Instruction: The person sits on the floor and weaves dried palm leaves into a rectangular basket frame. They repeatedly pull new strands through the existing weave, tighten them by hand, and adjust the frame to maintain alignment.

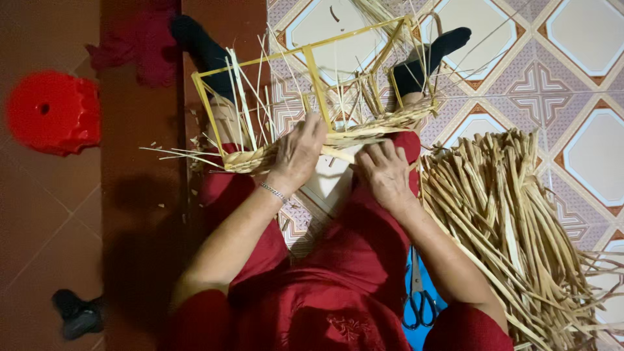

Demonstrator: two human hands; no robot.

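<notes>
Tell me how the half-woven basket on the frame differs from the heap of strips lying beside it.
The basket has strands plaited into a tight band around a pale stick frame; the heap of strips lies loose and unwoven. The basket rests across the person's lap under the left hand and right hand; the heap lies untouched on the tiled floor. Both are the same straw-coloured material.

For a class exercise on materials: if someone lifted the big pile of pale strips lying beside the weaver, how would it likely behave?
The pile of strips would probably sag and shed pieces, since the strands lie loose and unbound, fanning across the tiled floor. It looks light for its bulk: thin, dry, flat strands. Single strips seem bendy, as those in the half-woven basket curve.
</notes>
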